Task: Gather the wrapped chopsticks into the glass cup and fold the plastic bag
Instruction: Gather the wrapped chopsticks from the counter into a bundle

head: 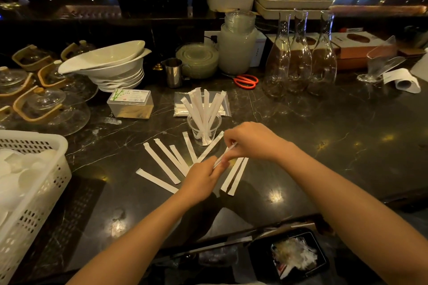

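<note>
A clear glass cup (204, 127) stands mid-counter with several white wrapped chopsticks (203, 106) upright in it. Just behind it lies a flat clear plastic bag (179, 110). More wrapped chopsticks (162, 163) lie fanned on the dark counter in front of the cup, and two others (234, 177) lie to the right under my hands. My left hand (203, 177) and my right hand (252, 141) both pinch one wrapped chopstick (225, 153), held slanted just in front of the cup.
A clear toothpick box (130, 103), stacked white bowls (111, 65) and a steel jug (174, 71) stand at left rear. Red scissors (246, 81) and three glass carafes (301, 58) stand at right rear. A white basket (34, 183) fills the left edge; a black tray (289, 254) sits near me.
</note>
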Tool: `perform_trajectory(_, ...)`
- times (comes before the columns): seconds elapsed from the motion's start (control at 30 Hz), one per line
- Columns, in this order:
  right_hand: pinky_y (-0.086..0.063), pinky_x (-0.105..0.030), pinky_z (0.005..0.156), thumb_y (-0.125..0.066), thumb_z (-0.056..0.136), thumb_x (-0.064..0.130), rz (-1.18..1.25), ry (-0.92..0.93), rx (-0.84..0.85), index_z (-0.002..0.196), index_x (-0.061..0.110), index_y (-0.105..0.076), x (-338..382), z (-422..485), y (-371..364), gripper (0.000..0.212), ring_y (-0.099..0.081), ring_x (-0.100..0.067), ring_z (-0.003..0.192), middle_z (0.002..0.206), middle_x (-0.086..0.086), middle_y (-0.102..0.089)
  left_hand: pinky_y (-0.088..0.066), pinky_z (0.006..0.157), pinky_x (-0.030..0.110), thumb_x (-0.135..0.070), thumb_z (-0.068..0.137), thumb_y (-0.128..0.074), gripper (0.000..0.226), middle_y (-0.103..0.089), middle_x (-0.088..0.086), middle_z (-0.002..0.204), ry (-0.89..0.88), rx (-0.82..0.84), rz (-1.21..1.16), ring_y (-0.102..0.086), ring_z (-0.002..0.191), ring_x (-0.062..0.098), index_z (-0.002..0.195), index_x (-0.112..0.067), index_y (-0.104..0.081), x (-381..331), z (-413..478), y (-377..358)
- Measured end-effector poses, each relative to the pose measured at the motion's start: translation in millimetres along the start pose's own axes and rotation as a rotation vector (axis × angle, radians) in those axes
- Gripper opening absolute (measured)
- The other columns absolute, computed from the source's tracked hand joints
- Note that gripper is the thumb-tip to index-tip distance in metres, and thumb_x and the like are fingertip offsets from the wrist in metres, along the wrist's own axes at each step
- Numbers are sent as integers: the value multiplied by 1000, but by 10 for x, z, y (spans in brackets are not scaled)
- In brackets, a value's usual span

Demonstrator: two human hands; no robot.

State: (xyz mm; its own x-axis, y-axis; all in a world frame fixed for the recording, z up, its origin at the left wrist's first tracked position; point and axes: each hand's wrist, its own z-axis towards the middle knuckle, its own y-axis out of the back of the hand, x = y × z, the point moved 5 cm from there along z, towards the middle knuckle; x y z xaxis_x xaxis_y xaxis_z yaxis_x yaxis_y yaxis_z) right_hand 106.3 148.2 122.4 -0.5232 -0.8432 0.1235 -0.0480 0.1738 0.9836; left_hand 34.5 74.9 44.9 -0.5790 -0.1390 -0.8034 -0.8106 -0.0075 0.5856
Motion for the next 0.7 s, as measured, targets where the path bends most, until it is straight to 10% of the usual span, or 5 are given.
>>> perform_trajectory(0.27, -41, -12, 81, -68, 76, 37, 542, -69, 53, 125, 21, -48, -300, 169, -38, 55, -49, -8, 111, 125, 1, -54, -28, 47, 22, -35, 91, -42, 38, -36, 0, 52, 327, -211, -490, -32, 48, 11, 60, -13, -45, 352, -107, 82)
perform_trajectory(0.47, -41, -42, 104, -75, 69, 23, -112, 17, 479, 144, 29, -17, -469, 326, -678, 95, -36, -27, 132, 149, -6, -31, -22, 31, 15, -37, 90, -46, 47, -28, -7, 36, 589, -227, -939, -23, 31, 6, 50, -18, -32, 684, -162, 103)
perform_trajectory(0.7, -46, -37, 92, -79, 65, 17, -358, 167, 522, 144, 24, 14, -275, 522, -986, 123, -35, -33, 132, 158, -5, 9, -18, 28, 14, -36, 91, -45, 51, -26, -5, 35, 637, -218, -1125, -21, 28, 7, 46, -17, -30, 813, -172, 74)
